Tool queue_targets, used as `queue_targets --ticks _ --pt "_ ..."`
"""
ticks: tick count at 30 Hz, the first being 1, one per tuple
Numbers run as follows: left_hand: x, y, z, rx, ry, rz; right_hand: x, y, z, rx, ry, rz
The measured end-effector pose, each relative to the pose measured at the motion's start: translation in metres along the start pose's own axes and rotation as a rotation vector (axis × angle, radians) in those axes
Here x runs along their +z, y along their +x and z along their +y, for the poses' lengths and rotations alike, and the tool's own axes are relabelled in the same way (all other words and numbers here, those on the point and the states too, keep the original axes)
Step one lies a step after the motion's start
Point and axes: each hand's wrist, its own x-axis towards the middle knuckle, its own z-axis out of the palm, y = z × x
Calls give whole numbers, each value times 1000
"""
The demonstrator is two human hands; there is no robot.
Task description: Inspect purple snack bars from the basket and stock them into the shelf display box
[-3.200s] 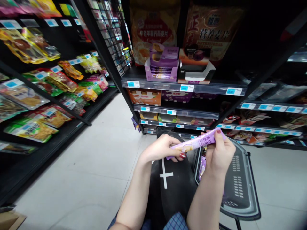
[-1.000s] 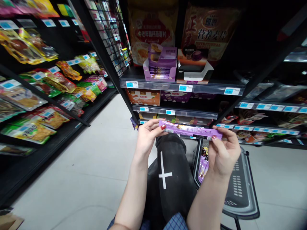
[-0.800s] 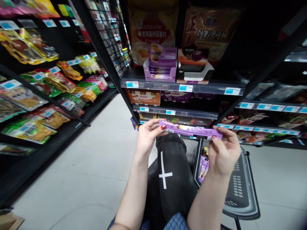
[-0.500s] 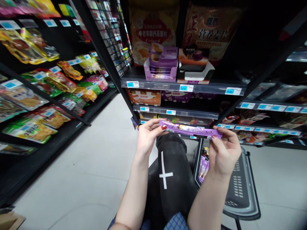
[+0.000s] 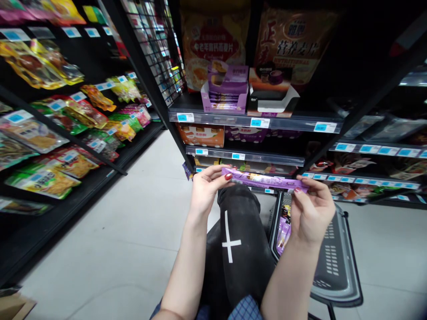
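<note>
Stretched level between my two hands is a long, thin purple stick sachet (image 5: 263, 178) with printing along it. My left hand (image 5: 211, 181) pinches its left end between thumb and fingers. At the other end, my right hand (image 5: 312, 206) grips it the same way. Both hands are above my knee in the black trousers (image 5: 245, 231). Beyond them, an open purple carton (image 5: 225, 91) on the shelf holds several similar purple sticks. Beside it stands a black and orange open carton (image 5: 273, 95).
A grey shopping basket (image 5: 345, 266) with purple and yellow packets (image 5: 283, 233) sits on the floor at right, partly behind my right arm. Black shelves with price tags (image 5: 260, 122) rise ahead. Bagged snacks (image 5: 46, 178) fill the left rack. Large cereal bags (image 5: 216, 44) stand behind the cartons.
</note>
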Motion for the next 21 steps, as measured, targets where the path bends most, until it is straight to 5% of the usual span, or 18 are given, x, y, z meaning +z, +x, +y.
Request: queue_targets --ticks 21 --pt "1 0 -1 -23 44 12 -2 1 0 -25 -37 -11"
